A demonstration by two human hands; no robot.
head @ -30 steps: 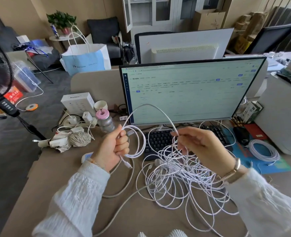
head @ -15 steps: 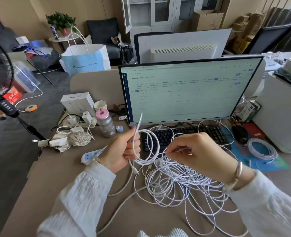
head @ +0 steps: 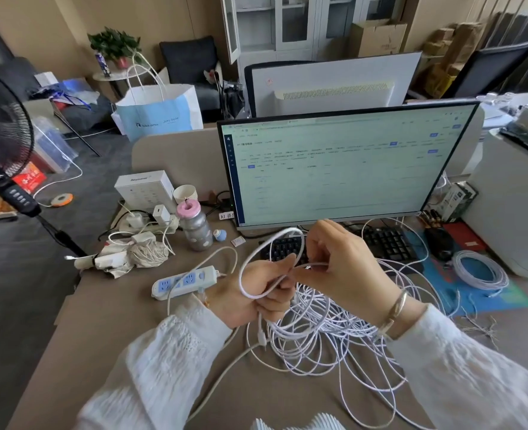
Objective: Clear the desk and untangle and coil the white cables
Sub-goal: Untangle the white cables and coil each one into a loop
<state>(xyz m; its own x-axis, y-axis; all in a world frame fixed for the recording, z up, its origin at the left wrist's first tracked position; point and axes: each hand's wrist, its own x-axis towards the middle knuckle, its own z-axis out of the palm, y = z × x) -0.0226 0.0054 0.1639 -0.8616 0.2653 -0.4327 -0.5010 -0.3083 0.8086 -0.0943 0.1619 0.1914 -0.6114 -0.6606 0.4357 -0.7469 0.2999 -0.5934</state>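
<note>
Grey carpet floor [head: 17, 274], tan wall [head: 54, 23], glass-door cabinet [head: 287, 23], dark armchair [head: 191, 63].

Office, desk [head: 107, 308] with monitor [head: 343, 169], keyboard [head: 386, 243], partition [head: 178, 156]

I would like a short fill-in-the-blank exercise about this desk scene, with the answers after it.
1. The left hand grips a small ___ of white cable.
2. The tangled cable pile lies on the desk, in front of the ___.
3. The water bottle has a ___ lid.
4. The right hand pinches the cable just ___ the left hand.

Answers: loop; keyboard; pink; above
</note>
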